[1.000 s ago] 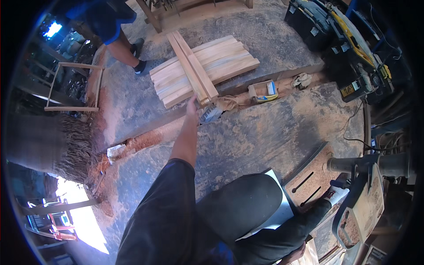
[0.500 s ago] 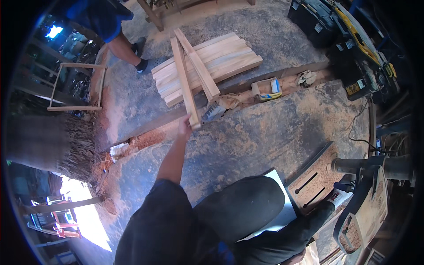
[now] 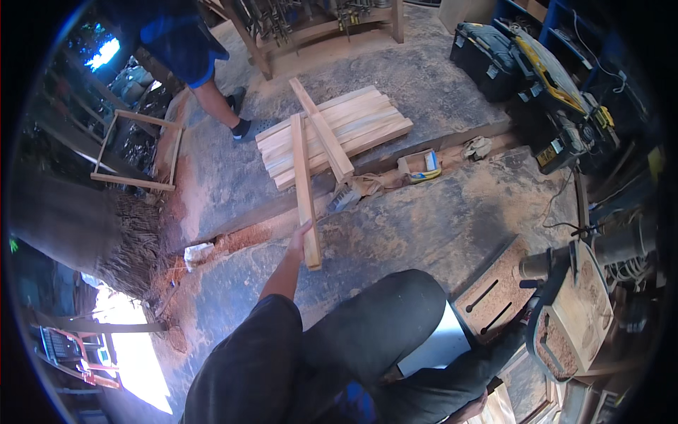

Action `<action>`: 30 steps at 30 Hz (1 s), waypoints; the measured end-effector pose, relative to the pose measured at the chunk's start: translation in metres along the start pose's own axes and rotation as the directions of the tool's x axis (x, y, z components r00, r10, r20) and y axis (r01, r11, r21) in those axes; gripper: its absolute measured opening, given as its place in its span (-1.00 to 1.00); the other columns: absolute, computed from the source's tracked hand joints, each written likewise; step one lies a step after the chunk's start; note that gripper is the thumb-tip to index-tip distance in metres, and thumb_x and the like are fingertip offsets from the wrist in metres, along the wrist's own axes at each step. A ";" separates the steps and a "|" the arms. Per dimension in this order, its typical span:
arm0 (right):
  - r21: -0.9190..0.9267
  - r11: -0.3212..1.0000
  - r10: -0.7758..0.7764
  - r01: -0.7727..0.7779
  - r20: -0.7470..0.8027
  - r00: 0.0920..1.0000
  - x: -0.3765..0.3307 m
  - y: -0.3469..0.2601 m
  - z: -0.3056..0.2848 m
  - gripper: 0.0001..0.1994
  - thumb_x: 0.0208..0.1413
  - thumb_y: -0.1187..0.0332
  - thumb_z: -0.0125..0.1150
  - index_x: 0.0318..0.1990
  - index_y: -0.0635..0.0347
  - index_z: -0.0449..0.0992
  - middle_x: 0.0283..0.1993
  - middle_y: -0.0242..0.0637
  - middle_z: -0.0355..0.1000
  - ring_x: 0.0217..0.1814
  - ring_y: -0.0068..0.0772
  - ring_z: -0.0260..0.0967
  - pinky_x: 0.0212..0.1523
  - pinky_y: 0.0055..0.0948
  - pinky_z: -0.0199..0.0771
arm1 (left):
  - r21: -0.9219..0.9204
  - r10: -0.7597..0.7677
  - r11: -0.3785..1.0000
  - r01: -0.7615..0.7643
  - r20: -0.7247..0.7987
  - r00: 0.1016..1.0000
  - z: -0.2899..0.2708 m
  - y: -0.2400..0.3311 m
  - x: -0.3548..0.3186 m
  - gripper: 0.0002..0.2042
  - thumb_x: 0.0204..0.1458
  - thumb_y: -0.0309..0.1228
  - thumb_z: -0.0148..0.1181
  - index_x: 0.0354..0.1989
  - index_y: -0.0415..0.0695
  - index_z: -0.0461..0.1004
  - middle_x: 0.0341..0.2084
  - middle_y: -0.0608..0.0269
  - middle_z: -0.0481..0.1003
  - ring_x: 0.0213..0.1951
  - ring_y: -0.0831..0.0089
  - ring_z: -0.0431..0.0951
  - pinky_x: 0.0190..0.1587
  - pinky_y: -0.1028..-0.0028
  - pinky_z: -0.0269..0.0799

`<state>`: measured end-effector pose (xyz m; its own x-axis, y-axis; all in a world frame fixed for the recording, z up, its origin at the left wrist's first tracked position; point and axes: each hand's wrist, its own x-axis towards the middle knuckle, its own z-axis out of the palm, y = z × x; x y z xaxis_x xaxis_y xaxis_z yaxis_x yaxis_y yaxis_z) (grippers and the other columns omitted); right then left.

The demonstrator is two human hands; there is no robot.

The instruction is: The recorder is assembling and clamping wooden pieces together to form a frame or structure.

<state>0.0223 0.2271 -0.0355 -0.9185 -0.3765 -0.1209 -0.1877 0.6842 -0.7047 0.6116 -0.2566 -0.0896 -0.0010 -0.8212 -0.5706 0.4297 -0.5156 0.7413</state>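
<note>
My left hand (image 3: 304,239) is closed round the near part of a long wooden strip (image 3: 304,184). The strip's far end reaches over a row of pale wooden boards (image 3: 374,116) lying side by side on the floor. Slanting across those boards is a second wooden strip (image 3: 323,131), apart from my hand. My right hand (image 3: 474,410) shows only in part at the lower edge, close to some pale wood (image 3: 500,406); its fingers are mostly hidden.
A machine with a slotted, dust-covered table (image 3: 487,300) stands at my right. Black tool cases (image 3: 487,60) sit at far right. A small open box (image 3: 421,164) lies in the floor channel. A person's leg (image 3: 215,104) is beyond the boards; a wooden frame (image 3: 134,182) stands left.
The held strip has come toward me, its near end now closer to my knee and its far end drawn back over the boards. The view has shifted, showing more of the far side.
</note>
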 end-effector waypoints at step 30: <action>0.596 0.800 0.134 -0.071 -0.062 0.989 -0.093 0.007 -0.025 -0.83 0.28 0.39 0.13 -0.13 0.27 0.58 -0.43 -0.49 0.44 -0.45 -0.73 0.27 -0.49 -0.68 0.21 | 0.830 -0.500 0.532 0.171 0.144 0.854 0.134 -0.085 -0.094 -0.20 -0.11 0.02 0.42 0.27 -0.20 0.39 0.05 0.09 0.55 -0.01 0.28 0.59 0.12 0.28 0.41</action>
<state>0.0974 0.2823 -0.0114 -0.9550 -0.2424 -0.1708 0.1225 0.2021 -0.9717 0.4537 -0.1682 -0.0514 -0.3460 -0.4785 -0.8071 -0.5207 -0.6176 0.5894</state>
